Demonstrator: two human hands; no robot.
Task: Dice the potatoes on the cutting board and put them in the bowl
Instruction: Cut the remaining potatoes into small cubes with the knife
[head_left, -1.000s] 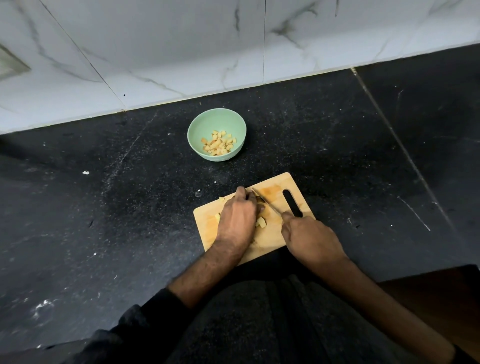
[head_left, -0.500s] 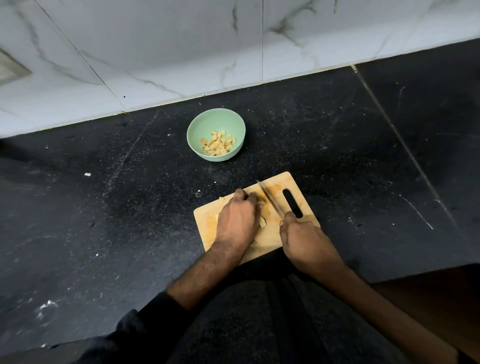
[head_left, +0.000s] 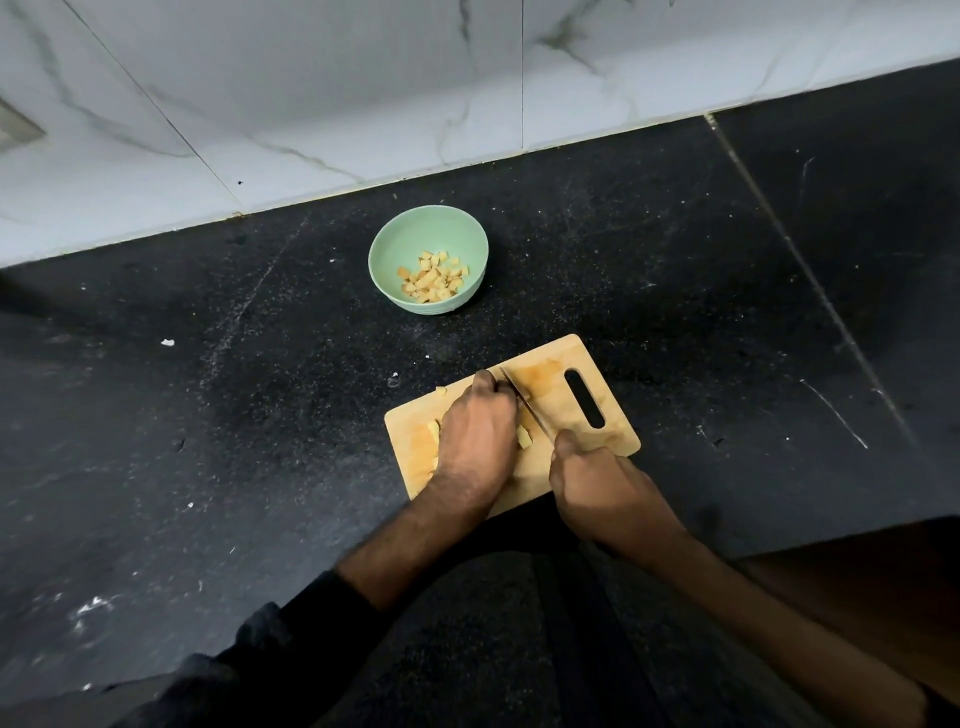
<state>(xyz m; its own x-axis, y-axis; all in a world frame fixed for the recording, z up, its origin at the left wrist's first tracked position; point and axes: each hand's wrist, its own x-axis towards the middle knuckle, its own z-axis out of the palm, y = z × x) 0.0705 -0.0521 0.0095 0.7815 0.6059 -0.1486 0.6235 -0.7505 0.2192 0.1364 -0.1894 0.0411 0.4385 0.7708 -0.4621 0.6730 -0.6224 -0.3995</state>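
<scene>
A wooden cutting board with a handle slot lies on the black counter. My left hand covers the potato on the board, fingers curled down over it; the piece under it is hidden. A few cut potato pieces peek out beside that hand. My right hand grips the knife handle, and the knife blade runs along my left fingertips. A green bowl with several potato cubes stands behind the board.
The black stone counter spreads to both sides, with white crumbs on it. A white marble wall rises behind the bowl. A seam crosses the counter at the right. My dark clothing fills the bottom.
The knife blade has shifted a little between frames beside my left fingertips. My left hand stays over the potato. The bowl and board have not moved.
</scene>
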